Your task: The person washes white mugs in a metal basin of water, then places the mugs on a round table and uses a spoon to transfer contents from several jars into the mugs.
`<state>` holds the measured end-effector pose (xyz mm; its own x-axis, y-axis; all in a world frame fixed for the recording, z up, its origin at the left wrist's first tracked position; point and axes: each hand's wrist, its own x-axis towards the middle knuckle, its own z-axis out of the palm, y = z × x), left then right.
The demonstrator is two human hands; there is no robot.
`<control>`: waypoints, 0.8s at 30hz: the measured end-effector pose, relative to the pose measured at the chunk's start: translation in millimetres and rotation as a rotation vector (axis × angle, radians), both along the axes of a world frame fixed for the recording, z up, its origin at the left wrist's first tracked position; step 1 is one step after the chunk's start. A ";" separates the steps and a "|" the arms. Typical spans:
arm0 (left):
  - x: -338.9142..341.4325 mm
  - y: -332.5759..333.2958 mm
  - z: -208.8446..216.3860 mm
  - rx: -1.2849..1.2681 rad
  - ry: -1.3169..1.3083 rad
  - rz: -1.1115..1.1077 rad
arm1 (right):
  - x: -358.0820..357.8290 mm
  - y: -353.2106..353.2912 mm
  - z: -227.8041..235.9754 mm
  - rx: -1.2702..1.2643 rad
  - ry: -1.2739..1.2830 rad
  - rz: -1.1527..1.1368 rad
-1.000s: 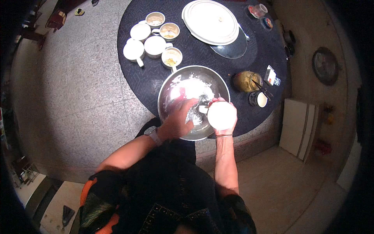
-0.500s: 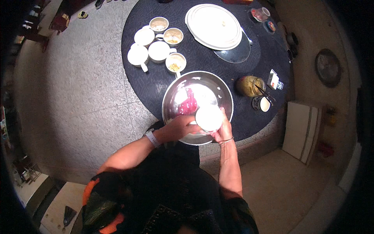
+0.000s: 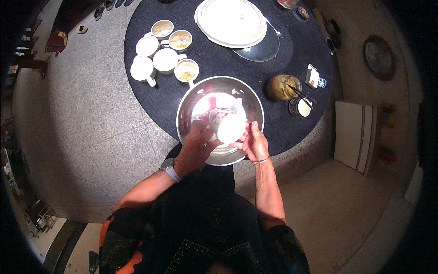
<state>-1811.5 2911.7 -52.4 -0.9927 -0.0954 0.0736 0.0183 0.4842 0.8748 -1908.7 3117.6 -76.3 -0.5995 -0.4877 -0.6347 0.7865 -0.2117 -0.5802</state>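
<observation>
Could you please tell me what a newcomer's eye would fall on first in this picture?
Probably the shiny metal bowl at the near edge of the dark round table, where the left hand and right hand are at a tilted, red-patterned white mug above it. Next might come the glaringly bright white disc farther back, and the six white mugs clustered to its left.

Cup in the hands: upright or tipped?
Tipped: the cup leans over the basin, patterned side visible beyond its bright white end. Whether that end is mouth or base: cannot tell.
</observation>
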 end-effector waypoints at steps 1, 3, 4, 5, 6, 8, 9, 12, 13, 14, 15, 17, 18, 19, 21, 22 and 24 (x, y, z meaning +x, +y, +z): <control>-0.5 0.3 1.0 0.018 -0.008 0.009 | 1.3 -0.2 2.2 -0.011 0.008 -0.016; 1.8 2.3 -5.0 0.082 -0.054 0.035 | 4.1 1.8 3.9 -0.022 0.019 -0.009; 2.5 3.7 -8.4 0.115 -0.075 0.047 | 4.1 1.0 7.4 -0.027 0.026 -0.007; 2.9 4.6 -10.3 0.099 -0.082 0.051 | 5.8 -3.2 11.3 0.116 0.112 0.047; 3.4 5.2 -11.9 0.082 -0.088 0.055 | 10.0 -11.9 15.7 0.258 0.199 0.102; 2.1 7.8 -11.4 0.043 -0.066 0.043 | 16.2 -26.1 13.1 0.552 0.368 0.204; 0.8 9.8 -9.5 0.019 -0.039 0.034 | 19.1 -27.2 -9.0 0.825 0.880 0.259; -1.2 19.8 -11.8 -0.029 -0.006 0.083 | 9.2 -61.7 3.1 1.174 0.901 0.299; -2.6 22.6 -11.3 -0.039 -0.002 0.103 | 3.9 -68.4 8.0 1.214 0.812 0.331; -3.4 22.4 -9.0 -0.099 0.000 0.098 | -0.8 -71.9 8.9 1.252 0.720 0.363; -4.4 21.5 -4.4 -0.158 0.003 0.092 | -3.3 -71.7 2.5 1.264 0.748 0.370; -7.2 23.7 -2.0 -0.195 -0.007 0.092 | -7.8 -67.4 -16.1 1.295 0.806 0.383; -7.6 26.2 -2.8 -0.175 -0.024 0.098 | -11.2 -68.6 -21.3 1.309 0.786 0.394; -6.8 27.4 -3.5 -0.157 -0.044 0.108 | -13.3 -71.4 -18.1 1.308 0.793 0.425; -1.6 29.6 -11.0 -0.118 -0.099 0.133 | -16.1 -77.0 -7.5 1.304 0.806 0.489; 0.4 29.9 -16.1 -0.100 -0.126 0.149 | -15.4 -78.7 -10.6 1.322 0.787 0.528; 2.8 25.7 -23.7 -0.075 -0.149 0.152 | -13.3 -77.5 -8.9 1.262 0.797 0.519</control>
<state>-1808.7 2937.4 -76.0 -0.9678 -0.2443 -0.0600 -0.1861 0.5350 0.8241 -1922.0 3040.1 -85.3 -0.9066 -0.1607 -0.3902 0.0358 0.8921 -0.4504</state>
